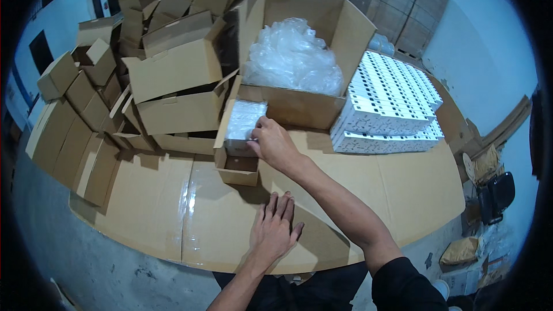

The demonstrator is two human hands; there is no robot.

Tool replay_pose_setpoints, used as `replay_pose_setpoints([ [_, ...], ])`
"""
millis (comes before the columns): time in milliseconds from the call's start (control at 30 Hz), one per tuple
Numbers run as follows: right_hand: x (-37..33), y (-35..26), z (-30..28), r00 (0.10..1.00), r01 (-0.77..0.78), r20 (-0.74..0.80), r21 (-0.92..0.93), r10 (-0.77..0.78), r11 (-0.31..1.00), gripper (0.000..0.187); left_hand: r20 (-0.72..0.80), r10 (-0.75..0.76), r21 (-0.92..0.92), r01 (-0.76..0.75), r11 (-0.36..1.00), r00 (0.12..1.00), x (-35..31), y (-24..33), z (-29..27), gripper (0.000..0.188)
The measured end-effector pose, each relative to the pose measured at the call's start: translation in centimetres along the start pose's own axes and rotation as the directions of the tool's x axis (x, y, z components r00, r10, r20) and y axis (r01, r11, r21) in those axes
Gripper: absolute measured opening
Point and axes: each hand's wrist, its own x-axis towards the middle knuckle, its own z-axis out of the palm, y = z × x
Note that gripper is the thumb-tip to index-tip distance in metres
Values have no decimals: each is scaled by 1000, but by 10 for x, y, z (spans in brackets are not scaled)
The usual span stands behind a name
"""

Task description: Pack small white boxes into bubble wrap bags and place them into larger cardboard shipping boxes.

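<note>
Along the left edge of the cardboard-covered table [403, 196], a heap of empty folded cartons [167, 63] stands stacked several layers high, flaps open at mixed angles. Toward the near edge, left of centre, the left hand [275, 227] lies flat on the table surface, palm down, fingers spread and holding nothing. Directly beyond it sits a small open carton [235, 164], its flaps raised; it contains a stack of plastic-wrapped white packs [245, 120] filling the far portion, while the near portion shows bare cardboard floor. The right hand [274, 143] reaches in from the lower right, its fingertips pinched on the right edge of the wrapped packs at the carton's rim. Behind this carton, at the far middle of the table, a large open carton [322, 40] holds a mass of crumpled clear plastic wrap [292, 57]. To its right, along the far right corner, flat white printed boxes [391, 103] are stacked in tight even rows, touching the large carton's side.
</note>
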Motion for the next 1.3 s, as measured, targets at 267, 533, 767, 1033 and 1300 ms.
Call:
replay_pose_setpoints([
  [267,-60,9,-73,994,-78,91,274,55,959,82,101,-56,58,50,997,993,20,10,0,73],
  [533,-188,130,-199,929,-242,-243,171,278,955,15,-109,-23,-14,21,1000,994,91,10,27,57],
  [767,-254,256,-286,644,-477,-652,67,400,876,26,-244,52,-140,-89,986,968,150,-6,37,35],
  [1033,-261,338,-317,598,-734,-609,-155,521,661,51,-205,23,-156,-55,986,978,152,-4,38,34],
  [1300,-264,357,-320,626,-725,-562,-165,540,669,51,-214,13,-162,-49,986,977,155,-3,39,34],
])
